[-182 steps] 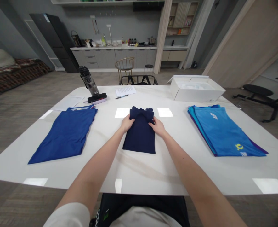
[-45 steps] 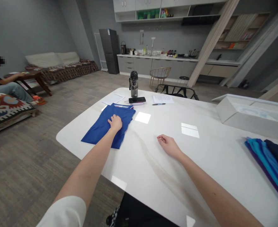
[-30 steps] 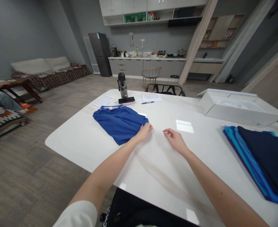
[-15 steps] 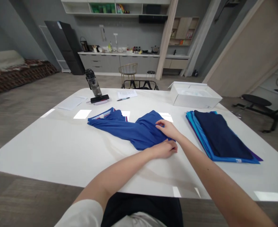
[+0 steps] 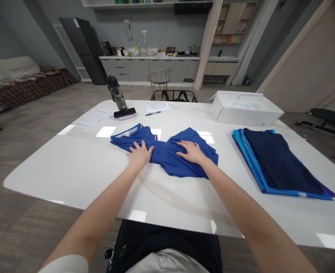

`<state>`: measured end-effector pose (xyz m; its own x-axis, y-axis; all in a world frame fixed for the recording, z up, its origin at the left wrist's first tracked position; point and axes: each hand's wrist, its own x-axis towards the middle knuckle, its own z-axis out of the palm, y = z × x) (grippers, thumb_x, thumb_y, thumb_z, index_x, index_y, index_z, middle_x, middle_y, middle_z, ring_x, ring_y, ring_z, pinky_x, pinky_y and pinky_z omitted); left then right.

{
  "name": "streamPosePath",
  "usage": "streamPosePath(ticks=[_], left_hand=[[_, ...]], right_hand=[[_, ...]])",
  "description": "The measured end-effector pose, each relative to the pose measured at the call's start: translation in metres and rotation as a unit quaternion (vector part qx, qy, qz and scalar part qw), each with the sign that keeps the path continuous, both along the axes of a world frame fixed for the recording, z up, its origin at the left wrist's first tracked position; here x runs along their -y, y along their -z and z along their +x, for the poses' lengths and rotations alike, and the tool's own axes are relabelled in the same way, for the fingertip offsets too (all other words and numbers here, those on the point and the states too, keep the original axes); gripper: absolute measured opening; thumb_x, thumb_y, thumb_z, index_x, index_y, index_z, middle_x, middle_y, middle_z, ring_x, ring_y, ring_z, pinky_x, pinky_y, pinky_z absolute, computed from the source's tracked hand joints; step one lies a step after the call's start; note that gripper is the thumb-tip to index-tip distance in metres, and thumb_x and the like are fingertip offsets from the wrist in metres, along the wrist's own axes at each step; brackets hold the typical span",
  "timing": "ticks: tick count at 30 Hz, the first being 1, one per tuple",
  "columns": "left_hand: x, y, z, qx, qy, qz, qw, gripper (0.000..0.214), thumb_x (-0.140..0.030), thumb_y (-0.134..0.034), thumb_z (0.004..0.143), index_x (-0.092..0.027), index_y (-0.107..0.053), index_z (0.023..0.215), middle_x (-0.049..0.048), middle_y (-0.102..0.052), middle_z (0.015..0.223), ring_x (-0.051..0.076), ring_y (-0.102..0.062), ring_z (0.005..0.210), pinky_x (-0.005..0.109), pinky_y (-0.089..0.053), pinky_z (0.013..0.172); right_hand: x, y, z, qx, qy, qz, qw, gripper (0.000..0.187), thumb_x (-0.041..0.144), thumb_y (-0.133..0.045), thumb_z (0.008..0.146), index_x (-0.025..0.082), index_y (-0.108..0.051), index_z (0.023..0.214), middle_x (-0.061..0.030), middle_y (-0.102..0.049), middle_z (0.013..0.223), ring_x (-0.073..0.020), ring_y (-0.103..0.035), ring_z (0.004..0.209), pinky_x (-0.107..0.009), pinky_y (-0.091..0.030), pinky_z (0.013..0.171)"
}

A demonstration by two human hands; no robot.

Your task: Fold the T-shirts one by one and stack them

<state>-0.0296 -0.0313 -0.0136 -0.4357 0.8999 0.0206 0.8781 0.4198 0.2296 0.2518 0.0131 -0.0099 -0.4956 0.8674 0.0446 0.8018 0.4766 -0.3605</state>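
A blue shirt [image 5: 167,153] with red and white trim lies crumpled across the middle of the white table [image 5: 79,170]. Its collar end points to the left. My left hand [image 5: 139,153] rests on the shirt's left part, fingers spread. Over the right part lies my right hand [image 5: 191,151], palm down with its fingers stretched out on the fabric. Neither hand grips the cloth. To the right of the shirt is a stack of folded clothes [image 5: 281,163], dark navy on top with blue, turquoise and purple layers beneath.
An open white box [image 5: 247,112] stands at the back right. Toward the back left are a clear bottle with a black lid [image 5: 117,93], a black phone [image 5: 124,113], a pen [image 5: 153,113] and papers [image 5: 93,117]. A chair [image 5: 174,95] stands beyond the far edge.
My left hand has moved from the shirt's right end to its left part and spread its fingers. My right hand now lies flatter on the cloth. The camera view has shifted slightly.
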Motion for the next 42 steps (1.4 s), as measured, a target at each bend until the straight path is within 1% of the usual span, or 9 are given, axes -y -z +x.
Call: streamPosePath(ticks=[8,17,23,26,30,32,35,39,42], left_hand=[[-0.049,0.016,0.016,0.033,0.106,-0.018,0.994,0.084,-0.075,-0.033,0.094,-0.024,-0.038,0.160,0.0183,-0.022,0.170,0.052,-0.014,0.154,0.071,-0.014,0.120],[-0.139,0.019,0.080,0.029,0.298,-0.009,0.954,0.072,-0.068,-0.030,0.099,-0.031,-0.037,0.161,0.0072,-0.024,0.171,0.045,-0.013,0.157,0.064,-0.010,0.124],[-0.167,0.015,0.108,0.026,0.372,0.007,0.928,0.064,-0.060,-0.035,0.102,-0.030,-0.042,0.158,0.0079,-0.028,0.170,0.044,-0.020,0.155,0.064,-0.016,0.122],[-0.167,0.010,0.108,0.010,0.386,0.043,0.921,0.058,-0.054,-0.039,0.103,-0.027,-0.049,0.153,0.0105,-0.038,0.165,0.040,-0.028,0.151,0.059,-0.019,0.122],[-0.148,0.000,0.108,0.007,0.375,0.117,0.920,0.046,-0.046,-0.038,0.105,-0.020,-0.063,0.133,0.0165,-0.061,0.140,0.034,-0.050,0.133,0.051,-0.026,0.118],[-0.132,-0.005,0.113,0.017,0.350,0.134,0.927,0.049,-0.054,-0.040,0.102,-0.020,-0.066,0.125,0.0178,-0.064,0.130,0.036,-0.053,0.126,0.053,-0.031,0.113],[-0.109,-0.009,0.123,0.033,0.323,0.122,0.938,0.057,-0.067,-0.050,0.094,-0.020,-0.067,0.121,0.0185,-0.063,0.128,0.039,-0.053,0.123,0.058,-0.036,0.107],[-0.091,-0.009,0.129,0.066,0.324,0.078,0.940,0.029,-0.041,-0.059,0.094,-0.018,-0.069,0.108,0.0189,-0.065,0.125,0.038,-0.056,0.121,0.057,-0.038,0.106],[-0.090,-0.007,0.119,0.192,0.272,0.119,0.935,0.015,-0.025,-0.055,0.094,-0.018,-0.067,0.098,0.0143,-0.070,0.111,0.029,-0.063,0.109,0.046,-0.044,0.102]], right_hand=[[0.028,-0.007,0.005,0.075,0.038,0.018,0.996,0.064,0.060,-0.052,0.097,0.026,-0.051,0.151,-0.0190,-0.057,0.134,-0.0379,-0.053,0.121,-0.050,-0.047,0.096],[0.090,-0.017,0.020,0.107,0.128,-0.030,0.986,0.070,0.059,-0.058,0.095,0.015,-0.048,0.148,-0.0234,-0.062,0.126,-0.0370,-0.068,0.103,-0.042,-0.052,0.084],[0.125,-0.024,0.002,0.062,0.127,-0.105,0.984,0.078,0.050,-0.072,0.088,0.010,-0.046,0.149,-0.0250,-0.065,0.128,-0.0384,-0.070,0.105,-0.043,-0.053,0.088],[0.136,-0.026,-0.010,-0.020,0.106,-0.142,0.984,0.071,0.047,-0.075,0.086,0.015,-0.051,0.145,-0.0202,-0.068,0.127,-0.0345,-0.071,0.106,-0.040,-0.053,0.088],[0.131,-0.026,-0.012,-0.119,0.091,-0.223,0.963,0.055,0.052,-0.066,0.092,0.018,-0.059,0.135,-0.0065,-0.075,0.091,-0.0224,-0.072,0.072,-0.033,-0.052,0.068],[0.119,-0.025,-0.007,-0.124,0.109,-0.188,0.968,0.038,0.049,-0.063,0.094,0.021,-0.066,0.120,-0.0016,-0.071,0.079,-0.0202,-0.069,0.068,-0.032,-0.050,0.069],[0.099,-0.017,0.000,-0.101,0.144,-0.066,0.982,0.022,0.039,-0.064,0.095,0.022,-0.069,0.108,-0.0045,-0.070,0.092,-0.0216,-0.069,0.087,-0.033,-0.050,0.083],[0.087,-0.005,-0.001,-0.078,0.116,-0.016,0.990,0.026,0.036,-0.063,0.096,0.022,-0.065,0.118,-0.0090,-0.065,0.116,-0.0229,-0.065,0.107,-0.033,-0.048,0.094],[0.089,-0.002,-0.003,-0.061,0.100,-0.047,0.992,0.024,0.033,-0.061,0.097,0.023,-0.064,0.118,-0.0056,-0.067,0.105,-0.0209,-0.066,0.094,-0.032,-0.048,0.085]])
